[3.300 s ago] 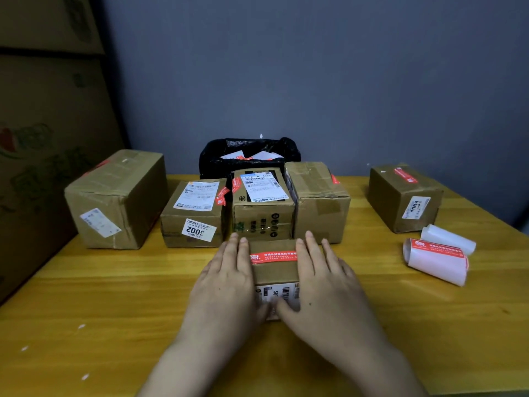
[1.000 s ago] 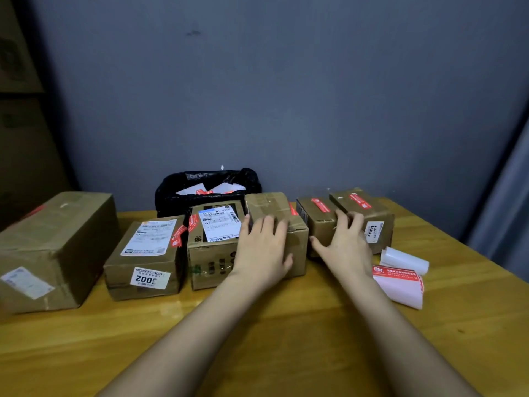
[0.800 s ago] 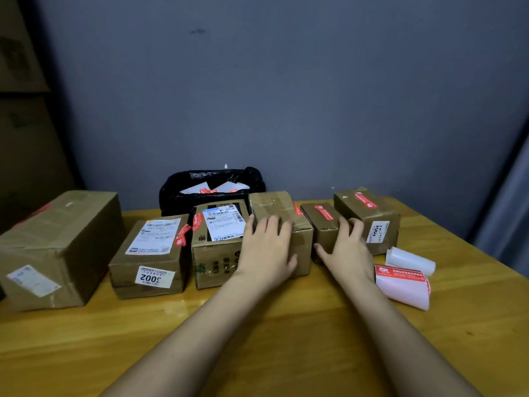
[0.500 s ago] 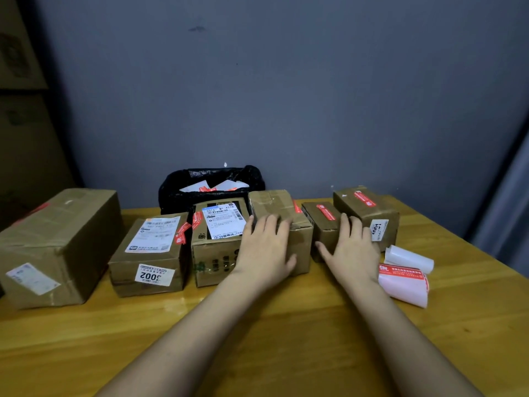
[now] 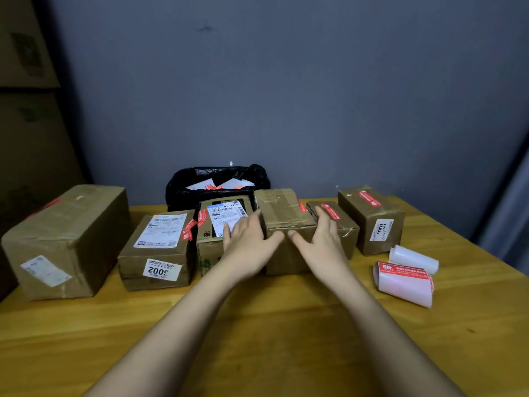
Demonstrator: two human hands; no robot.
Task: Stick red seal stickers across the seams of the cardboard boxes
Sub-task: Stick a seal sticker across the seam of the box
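Note:
Six cardboard boxes stand in a row on the wooden table (image 5: 286,325). My left hand (image 5: 247,246) lies with straight fingers against the left side of the plain taped box (image 5: 286,210). My right hand (image 5: 322,245) lies flat against its right side, and both thumbs touch its front face. A red sticker (image 5: 302,205) shows at that box's far right edge. Right of it are a small box (image 5: 347,229) with a red seal (image 5: 330,212) and a bigger box (image 5: 372,222) with a red seal (image 5: 370,198). A roll of red seal stickers (image 5: 403,282) lies at the right.
At the left stand a large box (image 5: 63,239), a box labelled 3002 (image 5: 157,250) and a box with a white label (image 5: 210,247). A black bag (image 5: 177,193) holding peeled backing paper sits behind them. A white roll (image 5: 415,257) lies beside the sticker roll.
My right hand left the small sealed box and moved left onto the taped box's right side. My left hand slid from that box's front to its left side.

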